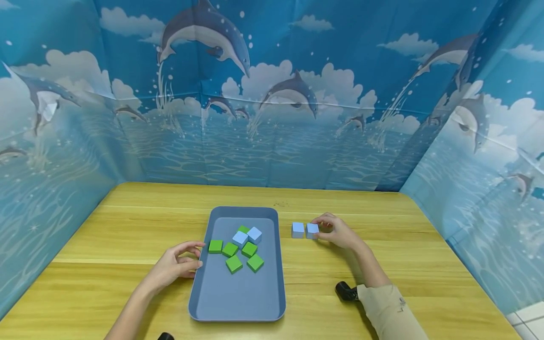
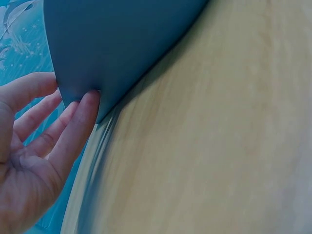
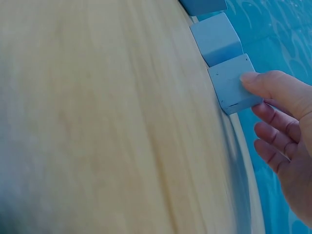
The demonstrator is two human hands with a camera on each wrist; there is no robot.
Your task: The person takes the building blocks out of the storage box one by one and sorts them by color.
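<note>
My right hand (image 1: 338, 233) pinches a light-blue cube (image 1: 312, 230) on the table, right of the tray. In the right wrist view the thumb presses one face of the held cube (image 3: 231, 85); the index finger is partly hidden behind it. A second light-blue cube (image 1: 297, 230) stands close on its left. My left hand (image 1: 170, 267) touches the left side of the grey-blue tray (image 1: 238, 302) with its fingertips. In the left wrist view the fingers rest against the tray's outer wall (image 2: 117, 44). Inside the tray lie several green blocks (image 1: 233, 264) and two light-blue cubes (image 1: 240, 239).
The wooden table (image 1: 140, 222) carries everything. Behind it and at both sides hangs a curtain (image 1: 272, 141) printed with dolphins. A black device (image 1: 346, 291) sits by the right sleeve (image 1: 391, 307), and part of another black object (image 1: 165, 336) shows at the bottom edge.
</note>
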